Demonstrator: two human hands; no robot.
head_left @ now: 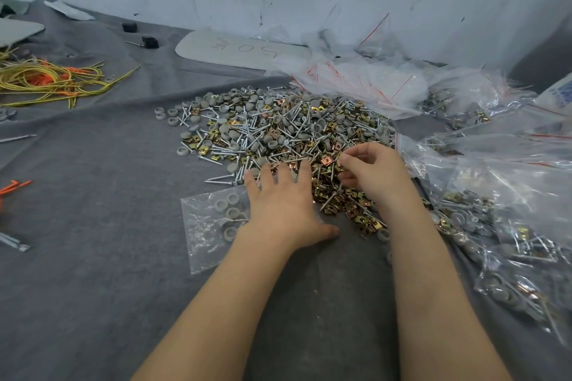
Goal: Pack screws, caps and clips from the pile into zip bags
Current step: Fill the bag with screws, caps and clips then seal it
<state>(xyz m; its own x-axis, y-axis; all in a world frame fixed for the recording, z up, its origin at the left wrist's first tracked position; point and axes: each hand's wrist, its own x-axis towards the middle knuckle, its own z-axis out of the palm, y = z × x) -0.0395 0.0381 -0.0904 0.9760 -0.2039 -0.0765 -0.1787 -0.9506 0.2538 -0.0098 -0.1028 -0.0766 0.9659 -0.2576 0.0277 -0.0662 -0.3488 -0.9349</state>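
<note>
Your left hand [280,204] lies palm down with its fingers spread apart on the near edge of the pile [278,130]. It covers the right edge of a small zip bag [205,226]. That bag lies flat on the grey-covered table [93,272] at 9 o'clock from the hand, with a few grey caps [230,213] inside it.

Your right hand [376,172] sits just at 3 o'clock of the left one. Its fingers are curled in and its thumb is close to the forefinger, over a patch of gold clips [328,189]. Whether it has one pinched cannot be told.

The pile spreads from your hands toward 12 o'clock, with silver screws [221,177], grey caps and clips all mixed together. Filled bags [501,226] crowd the table at 3 to 4 o'clock, just beside your right forearm. A heap of empty bags [371,83] with red strips lies at 1 o'clock, near the wall. Yellow and orange cords [46,79] lie well apart from the pile at 10 o'clock.
</note>
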